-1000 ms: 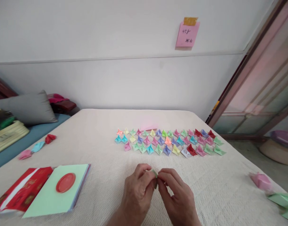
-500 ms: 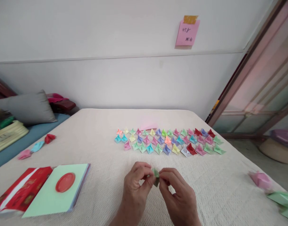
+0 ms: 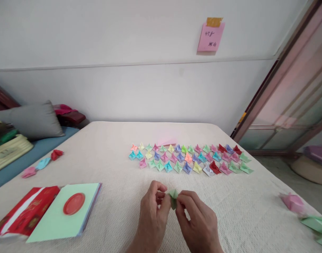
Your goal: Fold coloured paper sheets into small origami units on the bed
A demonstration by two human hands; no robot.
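Observation:
My left hand [image 3: 153,214] and my right hand [image 3: 198,221] meet low in the middle of the view, just above the cream tablecloth [image 3: 110,154]. Both pinch a small green folded paper piece [image 3: 173,197] between thumb and fingertips, the left from its left side, the right from its right side. Beyond the hands, several small folded paper pieces [image 3: 188,159] in pink, blue, green, yellow and red lie in rows on the cloth.
At the lower left lies a stack of coloured paper [image 3: 64,212] with a red disc [image 3: 73,203] on it, beside a red packet [image 3: 25,212]. Three folded pieces [image 3: 42,163] sit at the left edge; pink and green ones [image 3: 292,203] at the right. A pink note [image 3: 210,37] hangs on the wall.
The fingers of both hands have shifted on the green piece, which now shows more between them. The hands stay in the same spot.

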